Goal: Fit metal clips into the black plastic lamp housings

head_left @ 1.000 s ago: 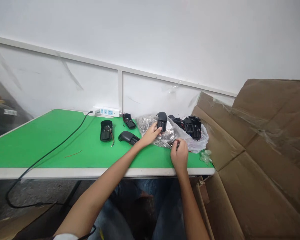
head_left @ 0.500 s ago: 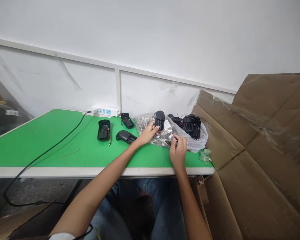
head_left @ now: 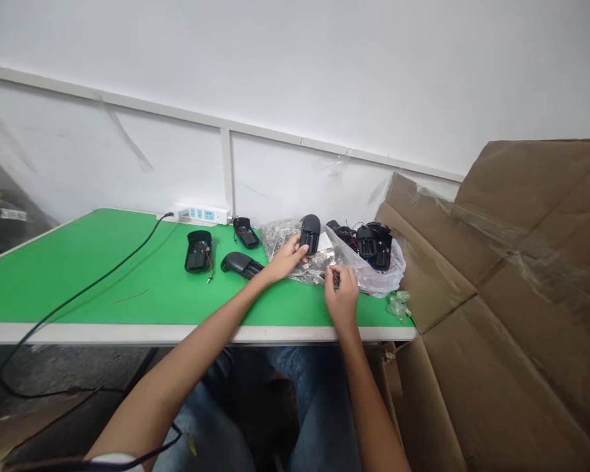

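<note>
My left hand (head_left: 291, 257) is closed on a black plastic housing (head_left: 310, 234) with a rounded top and slots in its lower part, held upright above a clear plastic bag (head_left: 280, 237) of small metal parts. My right hand (head_left: 342, 288) is closed at the near edge of this bag, its fingertips pinched by some small dark metal pieces (head_left: 335, 278). What exactly sits between those fingers is too small to make out. Left of my hands, another black housing (head_left: 242, 263) lies on the green table (head_left: 93, 282).
Two more black housings with wires (head_left: 198, 252) lie to the left. A white bag (head_left: 396, 272) holds several more at the right. A power strip (head_left: 204, 214) with a black cable (head_left: 103, 278) stands by the wall. Large cardboard (head_left: 511, 341) borders the table's right end.
The whole view has shifted slightly, so things sit a little further left and up. My left hand keeps hold of the housing; my right hand stays at the bag's near edge.
</note>
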Available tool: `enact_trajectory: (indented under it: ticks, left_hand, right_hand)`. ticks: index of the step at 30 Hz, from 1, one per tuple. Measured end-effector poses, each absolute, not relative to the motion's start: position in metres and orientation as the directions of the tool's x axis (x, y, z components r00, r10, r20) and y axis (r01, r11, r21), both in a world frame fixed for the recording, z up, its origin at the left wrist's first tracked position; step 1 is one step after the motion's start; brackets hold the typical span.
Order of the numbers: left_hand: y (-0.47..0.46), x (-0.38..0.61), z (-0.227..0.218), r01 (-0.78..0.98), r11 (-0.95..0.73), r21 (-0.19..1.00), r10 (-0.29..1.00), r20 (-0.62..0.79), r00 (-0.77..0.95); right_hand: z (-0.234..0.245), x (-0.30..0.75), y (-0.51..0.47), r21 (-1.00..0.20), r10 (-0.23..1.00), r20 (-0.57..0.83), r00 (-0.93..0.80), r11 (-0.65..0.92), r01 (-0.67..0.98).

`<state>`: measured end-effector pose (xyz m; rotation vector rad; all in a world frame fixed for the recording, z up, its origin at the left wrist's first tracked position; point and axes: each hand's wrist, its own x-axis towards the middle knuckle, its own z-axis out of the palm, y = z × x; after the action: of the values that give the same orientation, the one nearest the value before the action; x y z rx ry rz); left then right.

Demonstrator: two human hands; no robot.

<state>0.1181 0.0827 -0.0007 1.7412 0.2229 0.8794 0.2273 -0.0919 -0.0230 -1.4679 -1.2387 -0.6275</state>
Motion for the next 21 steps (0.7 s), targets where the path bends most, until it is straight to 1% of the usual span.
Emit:
enact_trajectory:
  ticks: [6,12,21]
  left_hand:
    - [0.0826,0.1132,-0.0004,-0.249,-0.364,0.898,0.554,0.423,0.717]
    - [0.0869,0.1144,0.0005,-0.230,-0.352,0.907,0.566,0.402,0.720]
    - [0.0868,0.1162,0.0034,-0.217,-0.354,0.910,0.562,0.392,0.729]
  right_hand:
    - [-0.0244,0.2265,-0.0903,-0.379,0.415,0.855,0.311,0.091,0.921]
    - [-0.0251,0.2294,-0.0878,-0.421,0.401,0.840,0.364,0.059,0.905]
    - [-0.0223,0.2297,-0.0868,-0.436,0.425,0.824,0.374,0.054,0.898]
